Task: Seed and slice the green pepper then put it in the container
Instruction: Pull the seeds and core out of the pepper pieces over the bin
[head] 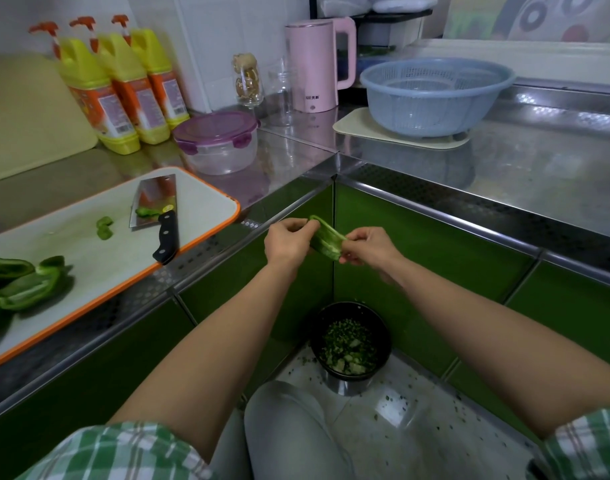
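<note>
A green pepper piece point(326, 240) is held in the air in front of the counter corner, above the black bin point(351, 341) on the floor. My left hand point(287, 241) pinches its upper left end and my right hand point(369, 245) pinches its lower right end. More green pepper halves point(21, 284) lie at the near left of the white cutting board point(99, 251) with the orange rim. Small pepper bits point(104, 227) sit mid-board. A cleaver point(157, 211) with a black handle lies on the board. A clear container point(218, 142) with a purple lid stands behind the board.
Three yellow detergent bottles point(116, 88) stand at the back left. A pink kettle point(317, 64), a glass jar point(248, 81) and a blue colander point(435, 95) on a beige mat line the back. The bin holds green scraps, and bits litter the floor around it.
</note>
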Available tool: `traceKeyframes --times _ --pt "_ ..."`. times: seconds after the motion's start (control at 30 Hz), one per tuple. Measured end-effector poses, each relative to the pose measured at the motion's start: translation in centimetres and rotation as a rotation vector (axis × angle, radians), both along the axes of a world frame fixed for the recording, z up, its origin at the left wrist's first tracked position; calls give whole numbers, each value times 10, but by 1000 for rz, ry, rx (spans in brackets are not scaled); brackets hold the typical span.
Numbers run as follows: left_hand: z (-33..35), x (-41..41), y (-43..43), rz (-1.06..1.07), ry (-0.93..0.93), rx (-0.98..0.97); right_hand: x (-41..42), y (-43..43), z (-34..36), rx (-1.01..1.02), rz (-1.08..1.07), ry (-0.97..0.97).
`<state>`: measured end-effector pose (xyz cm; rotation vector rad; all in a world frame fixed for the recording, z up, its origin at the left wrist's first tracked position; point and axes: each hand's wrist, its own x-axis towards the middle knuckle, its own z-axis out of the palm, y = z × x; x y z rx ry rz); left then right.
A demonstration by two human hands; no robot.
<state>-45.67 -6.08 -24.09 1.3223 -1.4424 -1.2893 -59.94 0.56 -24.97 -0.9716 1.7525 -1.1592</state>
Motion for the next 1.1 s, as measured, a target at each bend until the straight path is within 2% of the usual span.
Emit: traceKeyframes --times 0.13,0.27,0.4,0.47,0.57,0.8,0.93,1.1 --pt "2 -1 1 8 -6 -9 -4 4 -5 64 -40 69" --pt "3 6 -2 52 14 16 -20 14 -9 52 -97 7" --pt "0 1 1 51 14 27 -14 14 -4 24 51 -23" --pt "0 -4 4 47 9 21 -5 12 1 -8 86 25" --pt "2 -6 5 35 -11 4 -1 8 3 -23 55 50" --pt "4 -3 5 1 -30 -26 2 5 6 43 -26 -85" --pt "5 -7 10 -57 -136 -113 7 2 10 125 -84 -21" --pt "9 1 7 34 -153 -101 -5 9 0 95 -97 -31"
